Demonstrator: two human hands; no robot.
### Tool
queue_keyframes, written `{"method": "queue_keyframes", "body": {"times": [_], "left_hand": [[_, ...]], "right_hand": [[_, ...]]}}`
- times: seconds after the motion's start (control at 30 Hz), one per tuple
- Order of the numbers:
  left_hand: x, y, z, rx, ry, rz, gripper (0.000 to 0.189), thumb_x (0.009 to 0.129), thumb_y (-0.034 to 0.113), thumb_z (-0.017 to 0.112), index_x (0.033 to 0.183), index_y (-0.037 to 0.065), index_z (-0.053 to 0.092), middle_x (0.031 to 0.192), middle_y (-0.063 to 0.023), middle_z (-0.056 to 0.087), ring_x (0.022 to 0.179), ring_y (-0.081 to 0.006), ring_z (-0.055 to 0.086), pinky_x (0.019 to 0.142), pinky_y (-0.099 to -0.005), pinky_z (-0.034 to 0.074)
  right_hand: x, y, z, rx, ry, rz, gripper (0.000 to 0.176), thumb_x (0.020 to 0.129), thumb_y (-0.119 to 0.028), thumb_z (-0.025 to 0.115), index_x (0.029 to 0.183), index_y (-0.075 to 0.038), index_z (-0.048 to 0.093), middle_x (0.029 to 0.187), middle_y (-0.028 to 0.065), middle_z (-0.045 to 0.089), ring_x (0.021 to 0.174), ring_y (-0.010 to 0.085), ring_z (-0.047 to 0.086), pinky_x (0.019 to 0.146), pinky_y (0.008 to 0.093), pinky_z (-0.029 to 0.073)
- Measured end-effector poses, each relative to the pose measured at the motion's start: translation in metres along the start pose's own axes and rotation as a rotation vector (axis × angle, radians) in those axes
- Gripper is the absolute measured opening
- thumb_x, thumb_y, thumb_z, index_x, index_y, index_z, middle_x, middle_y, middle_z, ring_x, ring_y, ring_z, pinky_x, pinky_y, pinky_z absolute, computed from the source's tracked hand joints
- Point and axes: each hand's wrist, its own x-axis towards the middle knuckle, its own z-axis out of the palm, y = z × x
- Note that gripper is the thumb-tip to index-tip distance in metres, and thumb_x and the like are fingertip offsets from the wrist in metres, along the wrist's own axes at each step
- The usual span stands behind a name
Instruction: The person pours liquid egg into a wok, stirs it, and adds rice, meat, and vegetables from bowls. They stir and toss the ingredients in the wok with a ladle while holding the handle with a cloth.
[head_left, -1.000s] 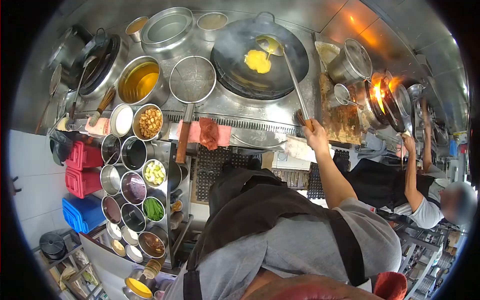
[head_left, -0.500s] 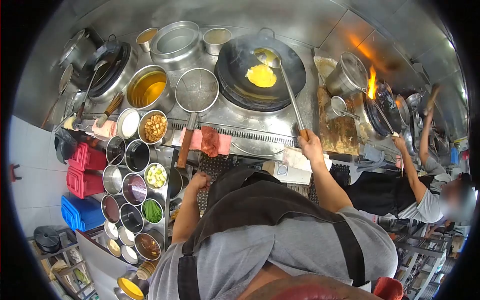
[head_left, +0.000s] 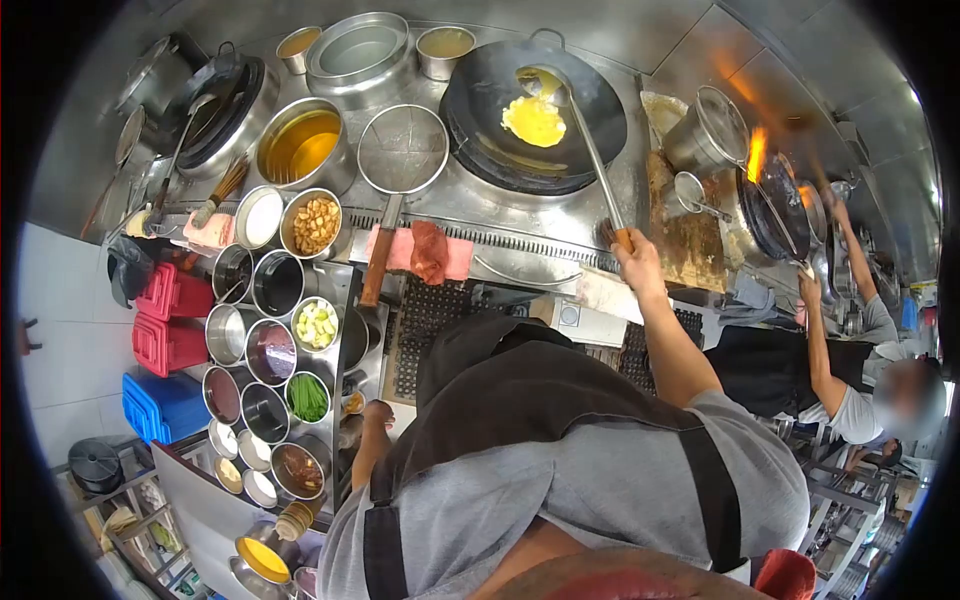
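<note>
Right grip (head_left: 641, 265) around ladle (head_left: 600, 172), egg (head_left: 534, 122) beyond

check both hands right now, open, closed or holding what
Left hand: held low; whether open or closed cannot be told.
Right hand: closed, holding the ladle by its handle.

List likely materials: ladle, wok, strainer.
Ladle: bright, shiny shaft, probably stainless steel; brown grip, possibly wood.
Wok: blackened, low-sheen, likely iron or carbon steel.
Strainer: silvery rim and mesh, likely steel; brown handle, apparently wood.
</note>
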Motion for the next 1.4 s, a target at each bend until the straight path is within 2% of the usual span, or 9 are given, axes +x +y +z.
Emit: {"method": "queue_keyframes", "body": {"times": [0.1,0.43,0.53,0.67,0.97,1.07,1.13,1.17,1.4], "left_hand": [[0.018,0.003,0.028,-0.549,0.055,-0.164,0.018,0.084,0.004,0.056,0.101,0.005,0.063,0.078,-0.0117,0.067,0.064,-0.0219,0.067,0.048,-0.0343,0.053],[-0.026,0.087,-0.032,0.215,0.187,0.731,0.019,0.081,0.019,0.067,0.095,0.005,0.067,0.077,-0.011,0.069,0.064,-0.0191,0.068,0.048,-0.0347,0.053],[-0.025,0.095,-0.05,0.855,0.256,0.75,0.017,0.08,0.022,0.068,0.082,0.005,0.07,0.073,-0.0076,0.07,0.06,-0.0173,0.068,0.047,-0.0322,0.052],[-0.053,0.099,-0.056,0.304,0.185,0.249,0.016,0.082,0.014,0.062,0.075,0.0,0.068,0.071,-0.0096,0.07,0.052,-0.0174,0.065,0.046,-0.0316,0.053],[-0.037,0.089,-0.054,0.264,0.131,0.294,0.012,0.079,0.006,0.056,0.08,-0.001,0.066,0.072,-0.0128,0.068,0.054,-0.0224,0.065,0.044,-0.0335,0.052],[-0.03,0.099,-0.058,0.559,0.167,0.49,0.014,0.08,0.009,0.056,0.078,-0.001,0.066,0.072,-0.0134,0.067,0.056,-0.0248,0.066,0.044,-0.0341,0.051],[-0.045,0.109,-0.044,-0.712,0.257,0.218,0.019,0.08,0.017,0.061,0.076,-0.001,0.065,0.075,-0.0132,0.068,0.06,-0.0254,0.067,0.049,-0.0358,0.052],[-0.046,0.108,-0.043,-0.711,0.253,0.214,0.019,0.08,0.017,0.061,0.076,-0.001,0.065,0.075,-0.0132,0.068,0.06,-0.0254,0.067,0.049,-0.0358,0.052],[-0.044,0.091,-0.049,0.674,0.359,0.543,0.024,0.069,0.021,0.075,0.076,0.0,0.065,0.075,-0.0133,0.066,0.063,-0.0262,0.066,0.061,-0.0357,0.054]], "right_hand": [[0.006,0.003,0.005,-0.018,-0.002,0.028,0.039,0.08,-0.018,0.064,0.113,0.003,0.058,0.068,0.0115,0.06,0.05,0.0155,0.052,0.049,0.032,0.042],[0.002,-0.021,-0.001,0.012,-0.068,0.126,0.046,0.081,-0.015,0.063,0.123,0.003,0.054,0.067,0.0105,0.059,0.051,0.0162,0.053,0.051,0.0316,0.042],[-0.004,-0.018,-0.005,-0.074,-0.045,0.051,0.047,0.081,-0.015,0.062,0.123,0.004,0.053,0.08,0.0192,0.064,0.07,0.0269,0.063,0.066,0.0356,0.048],[-0.014,-0.036,-0.026,-0.182,-0.167,0.048,0.057,0.079,-0.018,0.061,0.133,-0.006,0.047,0.107,0.0298,0.06,0.106,0.041,0.058,0.091,0.0416,0.046],[0.044,-0.015,0.027,-0.444,-0.093,-0.021,0.052,0.087,-0.013,0.051,0.136,-0.001,0.038,0.096,0.0291,0.062,0.095,0.0466,0.057,0.083,0.0509,0.045],[0.018,-0.026,0.018,-0.085,-0.142,0.066,0.048,0.089,-0.016,0.053,0.134,0.0,0.043,0.074,0.015,0.061,0.059,0.0291,0.06,0.052,0.0399,0.048],[0.018,-0.027,0.007,0.437,-0.245,0.368,0.047,0.091,-0.019,0.054,0.134,-0.003,0.047,0.061,0.0005,0.05,0.042,0.0061,0.047,0.033,0.0245,0.035],[0.036,-0.016,0.005,0.435,-0.247,0.373,0.047,0.091,-0.019,0.054,0.134,-0.003,0.047,0.061,0.0005,0.05,0.042,0.0061,0.047,0.033,0.0245,0.035],[0.047,0.018,0.039,-0.239,-0.047,-0.154,0.049,0.088,-0.02,0.054,0.134,-0.005,0.047,0.087,0.0189,0.065,0.057,0.0263,0.062,0.054,0.0351,0.049]]}}
